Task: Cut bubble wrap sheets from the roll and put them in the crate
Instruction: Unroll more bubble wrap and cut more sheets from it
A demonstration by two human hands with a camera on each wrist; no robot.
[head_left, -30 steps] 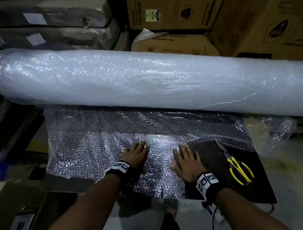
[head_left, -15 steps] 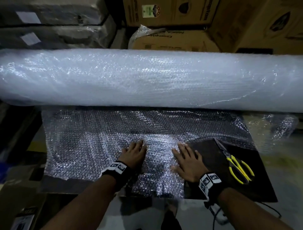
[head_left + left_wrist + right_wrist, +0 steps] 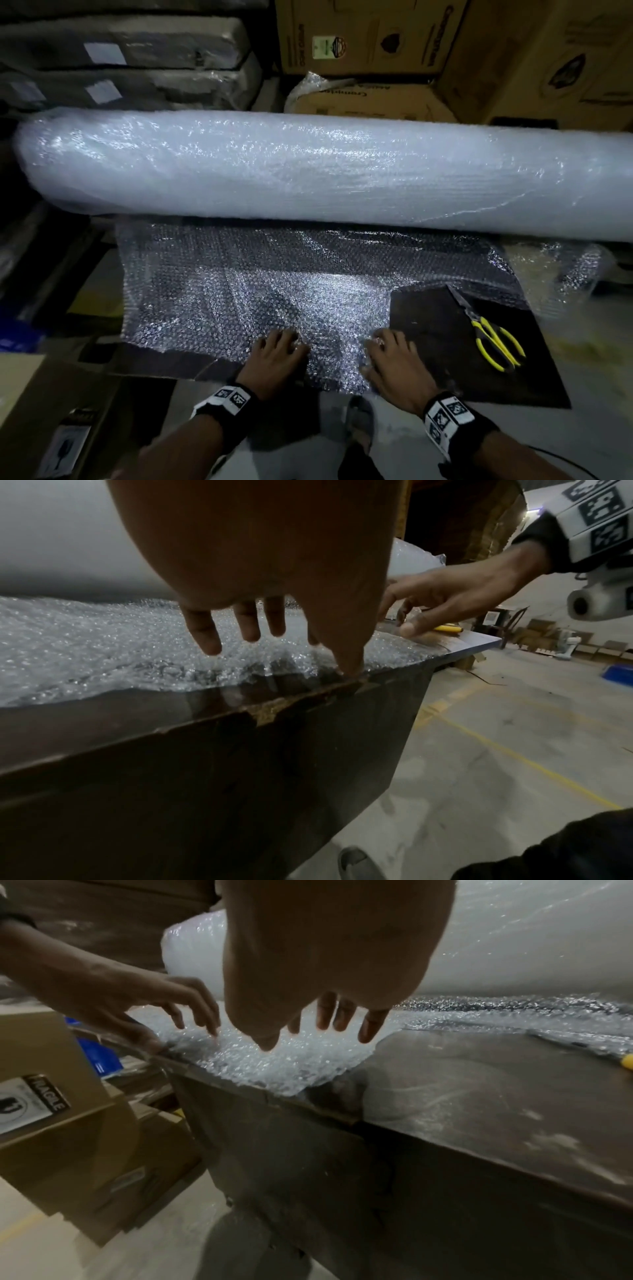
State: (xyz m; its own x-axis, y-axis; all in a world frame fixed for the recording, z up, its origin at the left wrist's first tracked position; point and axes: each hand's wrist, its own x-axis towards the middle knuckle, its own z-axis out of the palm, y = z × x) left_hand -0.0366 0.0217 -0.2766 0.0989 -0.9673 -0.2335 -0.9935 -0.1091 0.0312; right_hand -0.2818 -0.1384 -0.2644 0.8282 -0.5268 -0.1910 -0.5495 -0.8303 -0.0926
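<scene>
A big white bubble wrap roll lies across the back of a dark table. An unrolled sheet runs from it to the table's front edge. My left hand and right hand rest side by side on the sheet's near edge. In the left wrist view the left hand's fingertips touch the bubbles and its thumb is at the table edge. The right wrist view shows the right hand with straight fingers just over the sheet. Yellow-handled scissors lie on the table to the right, untouched.
Cardboard boxes and dark wrapped packages are stacked behind the roll. A brown box with a FRAGILE label stands on the floor at my left. Something blue sits on the concrete floor far to the right.
Both hands have slid back over the sheet toward the table's front edge. The sheet between them looks more rumpled. The scissors have not moved.
</scene>
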